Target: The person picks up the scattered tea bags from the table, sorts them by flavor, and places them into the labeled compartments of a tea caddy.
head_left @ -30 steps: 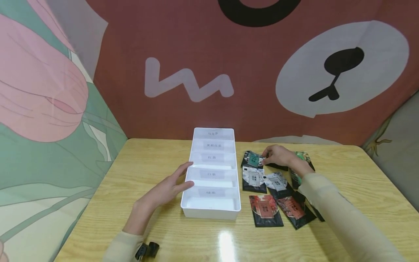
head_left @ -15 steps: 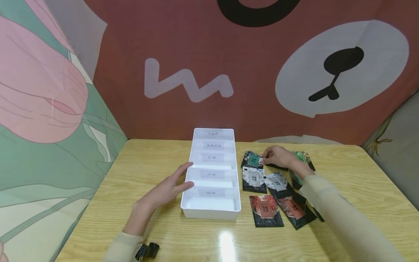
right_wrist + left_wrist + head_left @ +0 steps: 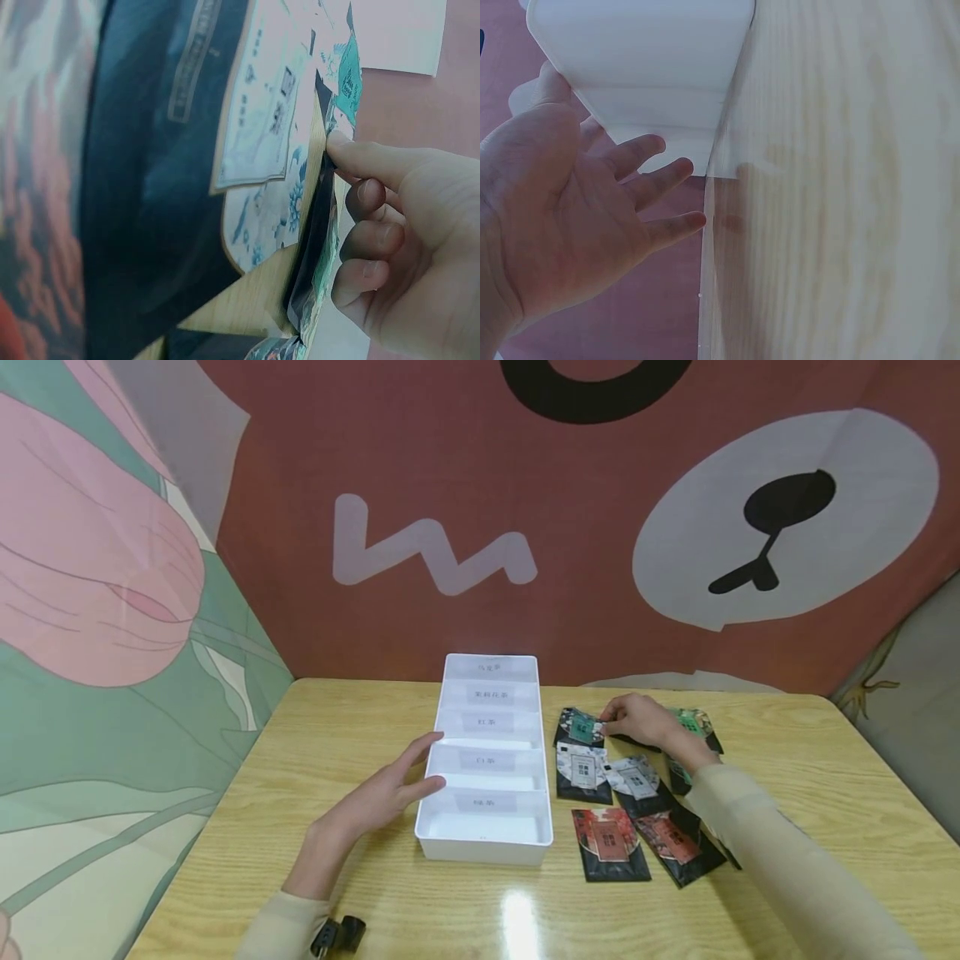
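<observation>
In the head view a long white divided box (image 3: 483, 852) with labelled compartments stands mid-table. My left hand (image 3: 375, 797) is at its left side, fingers spread and fairly straight, thumb and index at the rim; the left wrist view shows this hand (image 3: 570, 195) beside the box wall (image 3: 645, 52). Right of the box, my right hand (image 3: 637, 717) pinches the right edge of a teal-labelled tea packet (image 3: 581, 725). The right wrist view shows the thumb at that packet's (image 3: 349, 75) edge, other fingers curled; the index tip is hidden.
White-labelled packets (image 3: 583, 772) and red-labelled packets (image 3: 609, 843) lie nearer on the wooden table (image 3: 360, 893), some overlapping. Green packets (image 3: 693, 722) lie partly under the right forearm. A patterned cloth wall (image 3: 420, 627) rises behind the table's back edge.
</observation>
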Demonstrator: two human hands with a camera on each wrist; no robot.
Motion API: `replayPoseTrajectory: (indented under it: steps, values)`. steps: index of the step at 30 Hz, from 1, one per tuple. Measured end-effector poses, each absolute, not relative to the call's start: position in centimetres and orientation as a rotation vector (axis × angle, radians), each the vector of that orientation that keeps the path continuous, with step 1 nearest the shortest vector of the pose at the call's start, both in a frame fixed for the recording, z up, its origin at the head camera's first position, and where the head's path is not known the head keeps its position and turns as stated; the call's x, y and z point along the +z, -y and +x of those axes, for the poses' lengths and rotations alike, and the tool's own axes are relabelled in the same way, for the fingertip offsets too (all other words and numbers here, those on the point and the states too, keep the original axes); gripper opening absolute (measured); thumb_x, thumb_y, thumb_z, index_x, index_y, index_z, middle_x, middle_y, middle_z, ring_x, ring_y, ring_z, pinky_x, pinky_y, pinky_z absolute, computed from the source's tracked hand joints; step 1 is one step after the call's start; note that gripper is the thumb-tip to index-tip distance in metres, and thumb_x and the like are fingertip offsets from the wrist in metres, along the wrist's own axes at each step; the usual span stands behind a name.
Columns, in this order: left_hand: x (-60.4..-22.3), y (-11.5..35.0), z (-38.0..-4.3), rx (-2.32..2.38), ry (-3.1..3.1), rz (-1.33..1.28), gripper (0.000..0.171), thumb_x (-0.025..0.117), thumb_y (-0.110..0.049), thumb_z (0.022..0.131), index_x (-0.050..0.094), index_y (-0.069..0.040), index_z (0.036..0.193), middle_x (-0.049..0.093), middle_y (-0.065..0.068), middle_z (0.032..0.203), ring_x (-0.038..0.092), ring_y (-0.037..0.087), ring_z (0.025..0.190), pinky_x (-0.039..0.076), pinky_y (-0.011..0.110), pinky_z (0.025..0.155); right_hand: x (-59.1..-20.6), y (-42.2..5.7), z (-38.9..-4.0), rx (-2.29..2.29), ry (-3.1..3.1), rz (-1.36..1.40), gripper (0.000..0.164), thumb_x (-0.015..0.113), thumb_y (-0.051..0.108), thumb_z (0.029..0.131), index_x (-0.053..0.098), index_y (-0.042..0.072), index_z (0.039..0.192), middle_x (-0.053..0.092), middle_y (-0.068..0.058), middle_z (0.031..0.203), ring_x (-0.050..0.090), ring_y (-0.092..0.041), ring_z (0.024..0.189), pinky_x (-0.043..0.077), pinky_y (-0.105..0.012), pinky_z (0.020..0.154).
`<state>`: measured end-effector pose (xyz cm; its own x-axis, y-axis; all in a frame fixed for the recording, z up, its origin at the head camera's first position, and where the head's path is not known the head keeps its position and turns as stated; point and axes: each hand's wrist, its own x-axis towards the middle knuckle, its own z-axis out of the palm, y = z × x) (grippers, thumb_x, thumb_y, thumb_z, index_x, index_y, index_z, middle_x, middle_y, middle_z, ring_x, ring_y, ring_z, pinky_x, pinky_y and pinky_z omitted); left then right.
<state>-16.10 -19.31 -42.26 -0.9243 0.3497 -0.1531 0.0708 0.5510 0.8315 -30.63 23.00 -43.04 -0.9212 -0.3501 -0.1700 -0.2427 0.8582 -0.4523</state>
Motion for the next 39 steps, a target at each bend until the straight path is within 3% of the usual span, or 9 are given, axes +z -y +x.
replayPoseTrajectory:
  steps: [9, 17, 25, 39]
  values:
    - [-42.3, 19.3, -16.2, 1.329, -2.473, 0.350, 0.071, 0.056, -0.054, 0.097, 0.017, -0.044, 0.156, 0.025, -0.001, 0.164, 0.026, 0.026, 0.151, 0.028, 0.057, 0.118, -42.9, -22.6, -30.3, -0.590, -2.886, -0.475, 0.016, 0.066, 0.025, 0.096, 0.075, 0.012, 0.100, 0.072, -0.003, 0.089, 0.061, -0.013, 0.070, 0.048, -0.033, 0.061]
    - [-42.3, 19.3, -16.1, 1.353, -2.461, 0.353, 0.070, 0.056, -0.054, 0.097, 0.018, -0.046, 0.155, 0.025, -0.002, 0.163, 0.025, 0.024, 0.151, 0.028, 0.056, 0.119, -41.9, -22.5, -29.9, -0.623, -3.031, -0.475, 0.020, 0.066, 0.027, 0.096, 0.076, 0.011, 0.102, 0.071, -0.007, 0.090, 0.061, -0.015, 0.069, 0.047, -0.032, 0.054]
    - [-42.2, 19.2, -16.0, 1.346, -2.458, 0.336, 0.072, 0.057, -0.058, 0.095, 0.019, -0.045, 0.155, 0.025, -0.002, 0.163, 0.026, 0.024, 0.151, 0.028, 0.056, 0.118, -40.9, -22.4, -29.5, -0.695, -3.140, -0.464, 0.022, 0.065, 0.029, 0.097, 0.075, 0.011, 0.105, 0.069, -0.006, 0.078, 0.052, -0.014, 0.053, 0.035, -0.030, 0.043]
    - [-42.1, 19.2, -15.9, 1.348, -2.453, 0.335, 0.072, 0.057, -0.059, 0.095, 0.018, -0.047, 0.154, 0.025, -0.003, 0.163, 0.026, 0.024, 0.151, 0.028, 0.055, 0.118, -38.5, -21.3, -28.9, -0.808, -3.272, -0.582, 0.018, 0.067, 0.027, 0.096, 0.076, 0.012, 0.100, 0.073, -0.008, 0.084, 0.054, -0.011, 0.053, 0.036, -0.029, 0.043]
